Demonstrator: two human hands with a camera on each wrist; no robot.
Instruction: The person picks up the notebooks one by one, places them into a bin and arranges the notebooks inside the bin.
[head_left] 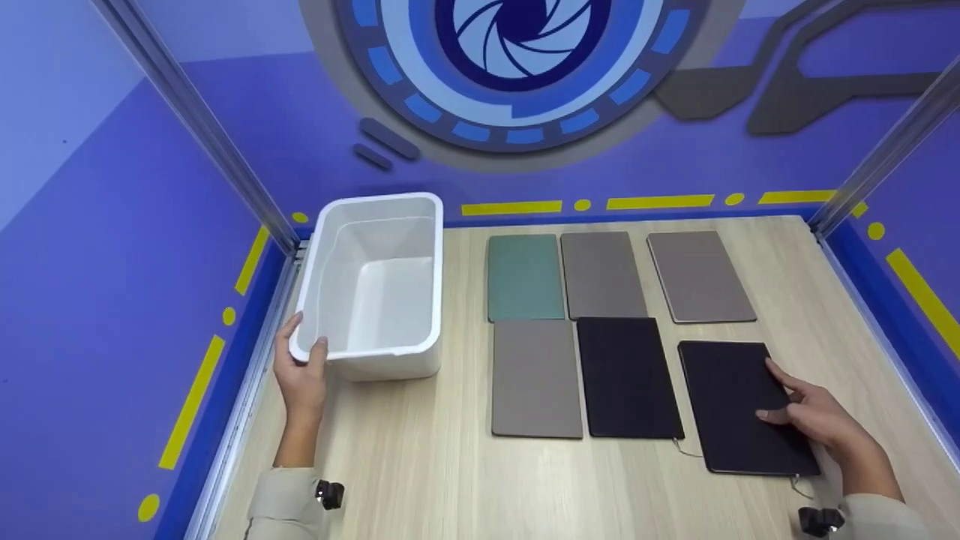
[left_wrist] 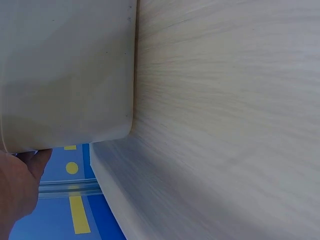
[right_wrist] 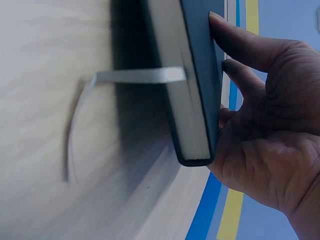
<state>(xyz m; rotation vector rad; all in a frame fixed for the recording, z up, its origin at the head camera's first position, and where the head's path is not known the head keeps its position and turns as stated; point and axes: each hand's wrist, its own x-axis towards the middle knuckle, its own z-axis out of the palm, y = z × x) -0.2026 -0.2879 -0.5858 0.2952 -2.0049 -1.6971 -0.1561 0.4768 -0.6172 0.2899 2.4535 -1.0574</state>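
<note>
My left hand (head_left: 301, 379) grips the near left corner of a white plastic bin (head_left: 394, 365), thumb over the rim and fingers around the outside. The left wrist view shows the bin's side wall (left_wrist: 70, 75), with part of the hand (left_wrist: 20, 185) at its edge. On the right, my right hand (head_left: 821, 416) holds a black notebook (head_left: 731, 405) by its right edge, the thumb lying on the cover. Close up in the right wrist view, the notebook (right_wrist: 205, 100) shows its page edges and a pale ribbon (right_wrist: 132, 75) trailing onto the table; some fingers are hidden.
Left of the held notebook lie a second black notebook (head_left: 628, 377) and a grey-brown one (head_left: 536, 379). Behind them are a green notebook (head_left: 525, 277) and two more grey-brown notebooks (head_left: 604, 275). Blue-purple panels (head_left: 480, 180) enclose the wooden table (head_left: 465, 480) at the back and sides.
</note>
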